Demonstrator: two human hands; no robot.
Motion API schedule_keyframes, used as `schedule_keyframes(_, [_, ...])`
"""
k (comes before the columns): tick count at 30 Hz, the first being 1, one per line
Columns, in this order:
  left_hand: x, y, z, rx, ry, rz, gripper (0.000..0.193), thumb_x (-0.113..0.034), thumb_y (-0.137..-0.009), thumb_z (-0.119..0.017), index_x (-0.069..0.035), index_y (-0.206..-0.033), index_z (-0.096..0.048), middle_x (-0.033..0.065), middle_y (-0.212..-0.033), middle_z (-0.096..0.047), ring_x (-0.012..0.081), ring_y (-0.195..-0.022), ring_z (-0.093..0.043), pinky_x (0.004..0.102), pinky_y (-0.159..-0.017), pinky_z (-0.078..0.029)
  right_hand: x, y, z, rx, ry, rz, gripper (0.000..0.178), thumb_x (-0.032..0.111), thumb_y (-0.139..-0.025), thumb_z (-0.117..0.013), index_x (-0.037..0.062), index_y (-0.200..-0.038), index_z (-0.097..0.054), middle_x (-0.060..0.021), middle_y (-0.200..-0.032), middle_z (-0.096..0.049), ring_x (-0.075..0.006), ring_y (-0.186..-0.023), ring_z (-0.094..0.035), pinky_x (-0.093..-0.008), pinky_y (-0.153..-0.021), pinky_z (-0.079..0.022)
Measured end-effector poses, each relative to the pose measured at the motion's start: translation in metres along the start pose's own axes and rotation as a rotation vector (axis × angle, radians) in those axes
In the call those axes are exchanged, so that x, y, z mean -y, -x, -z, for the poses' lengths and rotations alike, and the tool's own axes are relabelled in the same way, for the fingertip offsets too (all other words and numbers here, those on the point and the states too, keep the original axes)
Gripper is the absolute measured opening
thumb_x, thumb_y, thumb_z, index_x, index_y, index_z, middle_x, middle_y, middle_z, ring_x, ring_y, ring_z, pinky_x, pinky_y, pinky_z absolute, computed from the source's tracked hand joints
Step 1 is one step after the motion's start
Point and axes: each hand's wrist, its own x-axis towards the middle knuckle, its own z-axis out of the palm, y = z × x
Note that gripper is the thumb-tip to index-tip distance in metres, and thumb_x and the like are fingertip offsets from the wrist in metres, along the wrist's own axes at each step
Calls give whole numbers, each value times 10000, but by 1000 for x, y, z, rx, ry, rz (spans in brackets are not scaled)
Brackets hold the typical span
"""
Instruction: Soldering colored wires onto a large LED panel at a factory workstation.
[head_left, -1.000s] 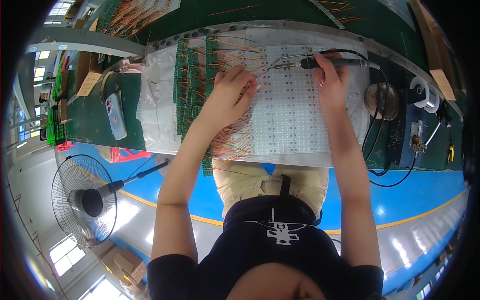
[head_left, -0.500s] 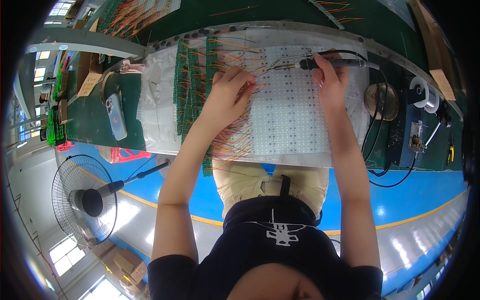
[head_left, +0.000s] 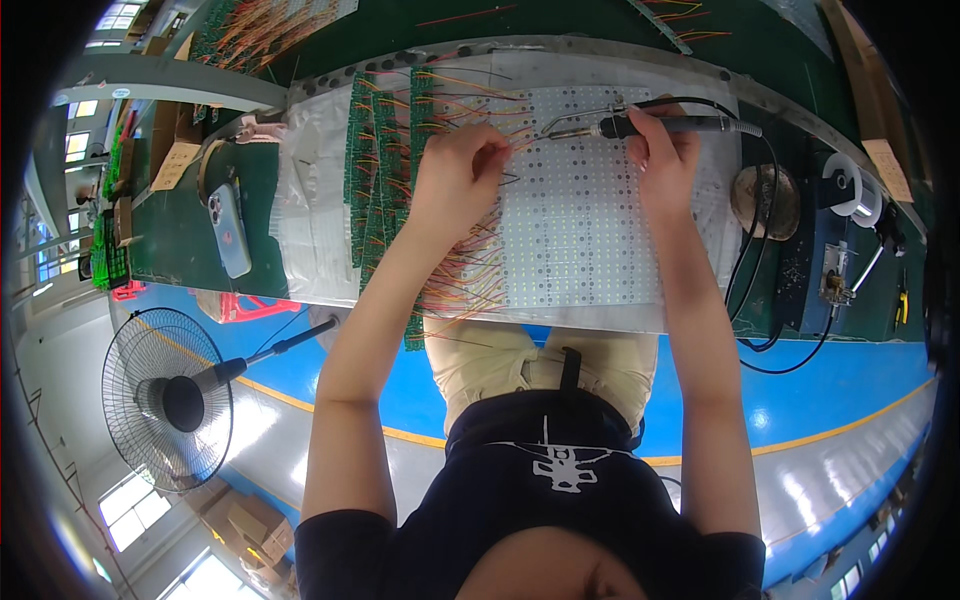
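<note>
My right hand [head_left: 665, 165] grips a black soldering iron [head_left: 655, 125], its metal tip pointing left over a large white board [head_left: 590, 230] dotted with small parts. My left hand [head_left: 455, 180] rests on the board's left part with fingers curled, pinching thin wires [head_left: 505, 150] near the iron's tip. Green circuit strips [head_left: 385, 170] with red and yellow wires [head_left: 465, 285] lie under and beside my left hand.
A phone [head_left: 230, 230] lies on the green bench at the left. A round sponge stand [head_left: 762, 198], a solder spool [head_left: 850, 185] and black cables [head_left: 765, 320] sit at the right. A standing fan [head_left: 170, 400] is on the floor at lower left.
My left hand has shifted slightly toward the iron's tip. The right hand with the iron has hardly moved.
</note>
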Motion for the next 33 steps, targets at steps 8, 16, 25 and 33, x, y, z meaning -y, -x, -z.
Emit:
schedule_keyframes(8, [3, 1, 0, 1, 42, 18, 79, 19, -760, -611, 16, -838, -600, 97, -725, -635, 124, -598, -606, 225, -540, -450, 1, 1, -5, -28, 54, 10, 97, 19, -777, -602, 26, -726, -520, 8, -611, -452, -41, -448, -337, -208, -403, -241])
schedule_keyframes(16, [0, 0, -6, -52, 25, 11, 66, 6, -763, -618, 12, -824, -591, 82, -699, -611, 104, -589, -577, 225, -528, -437, 2, 1, -5, -32, 50, 13, 109, 14, -773, -604, 25, -714, -513, 4, -633, -450, -41, -446, -332, -208, -401, -237])
schedule_keyframes(25, [3, -1, -7, -59, 6, -4, 62, 4, -766, -619, 12, -818, -585, 79, -700, -596, 108, -592, -573, 229, -526, -433, 3, 1, -6, -31, 42, -3, 113, 17, -771, -604, 27, -709, -510, 8, -630, -445, -44, -450, -337, -211, -404, -241])
schedule_keyframes(33, [2, -1, -8, -58, 2, -4, 63, 0, -764, -624, 11, -809, -581, 82, -692, -596, 117, -577, -568, 236, -522, -432, 3, 1, -5, -27, 37, 1, 100, 20, -766, -603, 25, -711, -519, 10, -629, -442, -46, -455, -335, -210, -410, -242])
